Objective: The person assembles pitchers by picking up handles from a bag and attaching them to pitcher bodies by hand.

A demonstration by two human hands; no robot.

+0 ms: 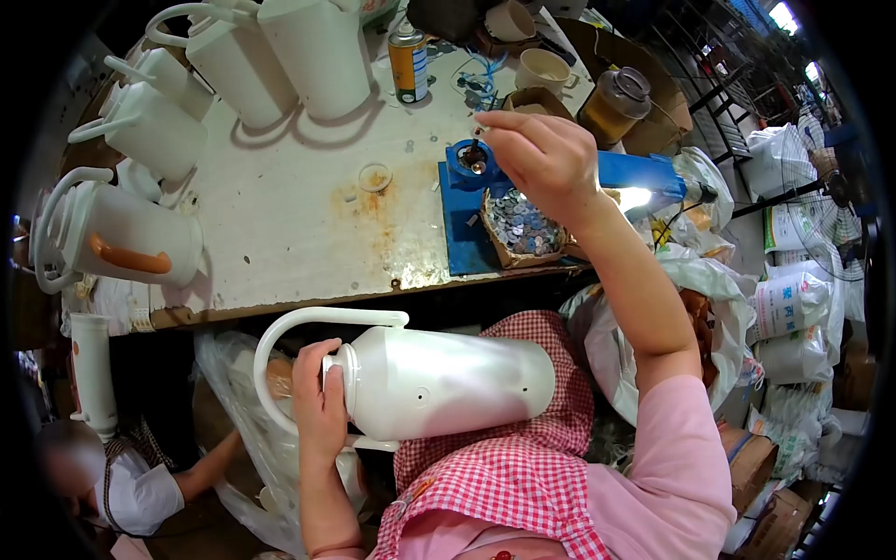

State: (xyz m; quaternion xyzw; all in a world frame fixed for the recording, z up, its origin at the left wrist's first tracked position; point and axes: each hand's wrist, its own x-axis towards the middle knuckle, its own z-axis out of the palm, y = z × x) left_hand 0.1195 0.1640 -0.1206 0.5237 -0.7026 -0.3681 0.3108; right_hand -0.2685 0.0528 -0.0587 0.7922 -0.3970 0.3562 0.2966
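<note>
A white thermos jug body [453,383] lies on its side across my lap, its curved handle to the left and two small holes in its wall. My left hand [322,397] is closed around its neck. My right hand [546,159] is raised over the worktable, thumb and fingers pinched together; what they hold is too small to make out. Just below the fingertips stands the round head of a blue bench press [467,163]. Beside it, a cardboard box [509,252] holds many small metal pieces.
Several white jugs [145,233] stand along the table's [308,201] left and back. A spray can [408,63], a beige cup [544,73] and a lidded jar [616,105] are at the back. Plastic bags [616,345] hang on the right. Another person [140,495] sits lower left.
</note>
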